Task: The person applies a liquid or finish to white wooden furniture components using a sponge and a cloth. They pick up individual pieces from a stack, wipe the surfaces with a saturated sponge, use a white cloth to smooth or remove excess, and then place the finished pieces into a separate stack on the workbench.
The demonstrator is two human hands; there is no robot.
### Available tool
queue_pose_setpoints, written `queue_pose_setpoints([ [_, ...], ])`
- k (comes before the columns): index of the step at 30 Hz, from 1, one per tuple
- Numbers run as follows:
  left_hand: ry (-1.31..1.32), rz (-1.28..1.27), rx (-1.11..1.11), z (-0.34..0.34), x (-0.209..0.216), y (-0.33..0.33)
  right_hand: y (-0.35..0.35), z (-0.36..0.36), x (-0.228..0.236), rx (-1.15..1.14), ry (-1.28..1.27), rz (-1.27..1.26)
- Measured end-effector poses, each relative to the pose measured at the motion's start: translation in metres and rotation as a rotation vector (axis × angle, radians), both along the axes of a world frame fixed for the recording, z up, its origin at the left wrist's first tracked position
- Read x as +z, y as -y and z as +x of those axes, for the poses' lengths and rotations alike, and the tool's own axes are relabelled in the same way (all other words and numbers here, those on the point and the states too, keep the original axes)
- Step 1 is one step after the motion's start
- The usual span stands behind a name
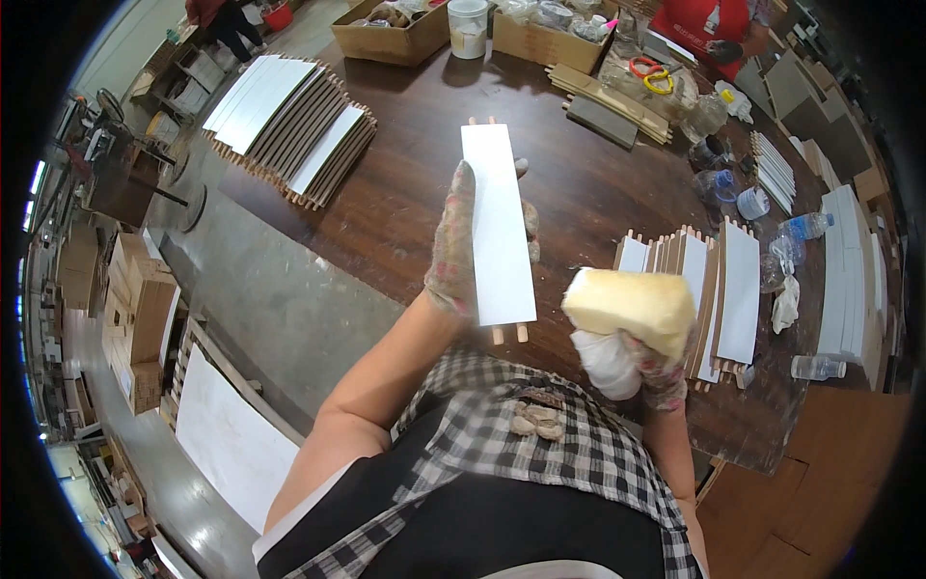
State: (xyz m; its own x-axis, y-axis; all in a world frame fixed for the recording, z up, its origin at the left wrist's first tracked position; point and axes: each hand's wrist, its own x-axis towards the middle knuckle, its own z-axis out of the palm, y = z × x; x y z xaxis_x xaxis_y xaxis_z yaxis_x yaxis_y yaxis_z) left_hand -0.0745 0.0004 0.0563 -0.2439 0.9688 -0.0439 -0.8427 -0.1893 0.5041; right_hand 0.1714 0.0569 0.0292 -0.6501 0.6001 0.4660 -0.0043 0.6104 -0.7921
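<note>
My left hand (451,253), in a patterned work glove, grips a narrow white board (500,227) by its long edges. Wooden dowels stick out of both of the board's short ends, and it is held up above the dark table. On the right, my gloved right hand (664,374) is closed round a pale yellow sponge block (632,307) and a bunched white cloth (608,365). Beside that hand stands a row of similar doweled boards (738,289), white and brown, on edge. The sponge is apart from the held board.
A large stack of doweled boards (289,125) lies at the table's far left. Cardboard boxes (395,37), a white tub (469,29) and scissors (654,75) are at the back. Bottles (808,226) line the right side. Across the table is a person in red (694,29).
</note>
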Motion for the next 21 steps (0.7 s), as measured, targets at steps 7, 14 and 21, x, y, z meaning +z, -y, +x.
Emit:
queue_pose_setpoints([
  [7, -0.116, 0.034, 0.073, 0.000, 0.000, -0.004, 0.000, -0.007, 0.019, -0.139, 0.186, 0.147],
  [14, -0.230, -0.019, 0.011, -0.003, -0.002, -0.005, -0.009, -0.025, 0.017, -0.159, -0.637, -0.747],
  [21, -0.298, -0.029, -0.064, 0.017, -0.019, -0.021, -0.025, -0.076, 0.037, 0.156, -1.004, -0.942],
])
